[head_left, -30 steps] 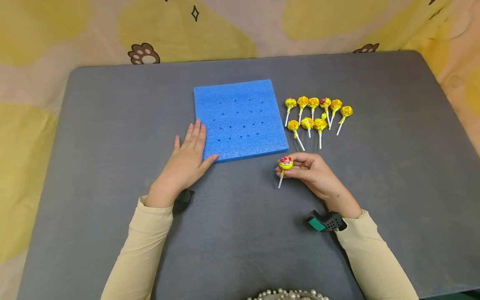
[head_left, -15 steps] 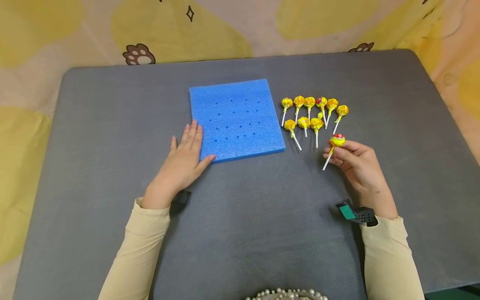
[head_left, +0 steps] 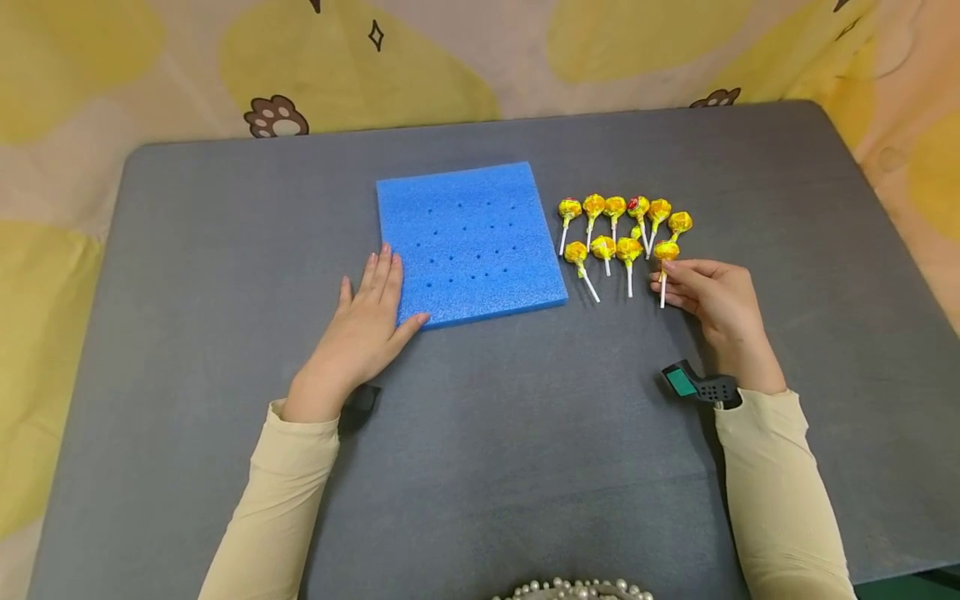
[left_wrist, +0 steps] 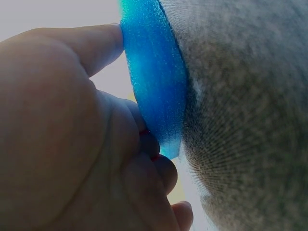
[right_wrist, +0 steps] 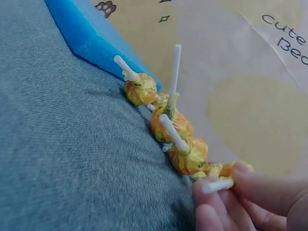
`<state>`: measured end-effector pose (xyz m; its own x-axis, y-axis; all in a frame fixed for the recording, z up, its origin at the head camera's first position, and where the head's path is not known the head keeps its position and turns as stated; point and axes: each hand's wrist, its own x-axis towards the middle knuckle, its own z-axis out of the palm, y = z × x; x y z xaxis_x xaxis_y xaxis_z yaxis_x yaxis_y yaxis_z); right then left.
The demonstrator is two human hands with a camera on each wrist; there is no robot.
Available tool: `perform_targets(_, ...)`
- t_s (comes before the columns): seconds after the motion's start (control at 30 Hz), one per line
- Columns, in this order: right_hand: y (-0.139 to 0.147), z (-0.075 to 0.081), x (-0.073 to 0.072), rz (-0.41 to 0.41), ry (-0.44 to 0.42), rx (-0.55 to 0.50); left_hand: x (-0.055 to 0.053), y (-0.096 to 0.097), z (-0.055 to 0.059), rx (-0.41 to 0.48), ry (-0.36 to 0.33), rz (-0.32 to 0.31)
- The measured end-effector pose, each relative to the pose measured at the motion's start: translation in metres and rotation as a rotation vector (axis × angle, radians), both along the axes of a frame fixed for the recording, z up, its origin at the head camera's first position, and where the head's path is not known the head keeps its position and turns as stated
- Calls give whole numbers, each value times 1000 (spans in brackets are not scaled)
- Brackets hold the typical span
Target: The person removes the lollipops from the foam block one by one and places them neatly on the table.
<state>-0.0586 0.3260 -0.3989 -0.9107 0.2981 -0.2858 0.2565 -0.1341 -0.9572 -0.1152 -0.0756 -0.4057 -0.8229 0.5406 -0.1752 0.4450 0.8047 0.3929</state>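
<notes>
A blue foam sheet with several small holes lies on the grey table. My left hand rests on its near left corner, fingers straight; in the left wrist view the thumb touches the foam edge. At the right end of the lollipops' near row, my right hand pinches a yellow-wrapped lollipop between thumb and fingers. In the right wrist view its white stick points out past the thumb. Several more lollipops lie in two rows between the foam and this hand.
The grey table stretches out around everything, with a patterned yellow and pink cloth behind its far edge. A black device with a green face is strapped to the right wrist. Beads show at the bottom edge.
The right hand has carried the lollipop from below the foam's right corner to the right, then up to the near row's end. The left hand stays on the foam; the view shifts slightly.
</notes>
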Motion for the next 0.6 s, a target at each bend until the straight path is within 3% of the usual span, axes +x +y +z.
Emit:
perform_targets(0.37, -6, 1, -11, 14, -73, 168, -1, -1, 0, 6, 7, 3)
perform_targets(0.6, -10, 4, -9, 96, -79, 457, 1, -2, -1, 4, -1, 5)
